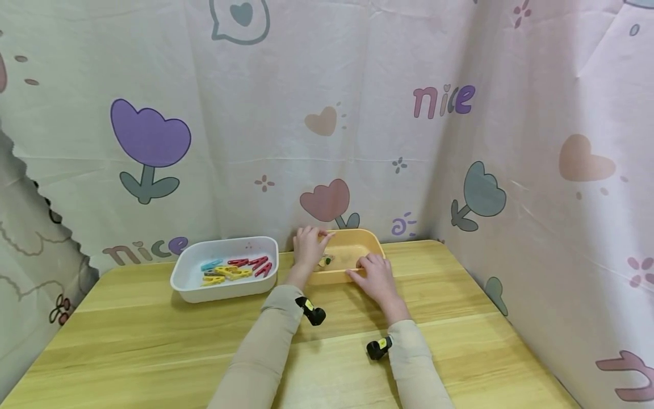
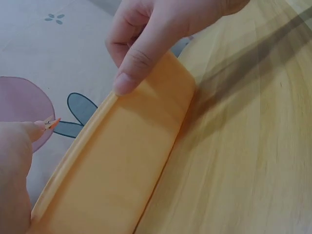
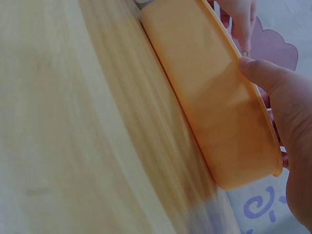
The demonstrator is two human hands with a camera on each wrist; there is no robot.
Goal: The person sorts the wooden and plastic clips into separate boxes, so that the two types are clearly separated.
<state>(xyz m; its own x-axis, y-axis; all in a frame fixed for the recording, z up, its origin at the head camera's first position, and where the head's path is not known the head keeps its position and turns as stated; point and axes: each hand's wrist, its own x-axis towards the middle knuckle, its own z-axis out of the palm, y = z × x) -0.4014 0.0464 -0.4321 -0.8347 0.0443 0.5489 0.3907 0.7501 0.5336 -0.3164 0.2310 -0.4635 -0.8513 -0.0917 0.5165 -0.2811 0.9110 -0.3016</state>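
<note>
In the head view my left hand is above the left end of a yellow plastic bin. Its thumb and fingers pinch a small orange-tipped clip, mostly covered by the fingertips in the left wrist view. My right hand grips the near rim of the bin, thumb outside and fingers over the inside. Small green and yellowish pieces lie on the bin's floor by the left hand; their kind is too small to tell.
A white plastic tub stands left of the yellow bin, holding several red clothespins, yellow clothespins and light blue ones. Both containers are on a wooden table, close to a patterned cloth hanging behind.
</note>
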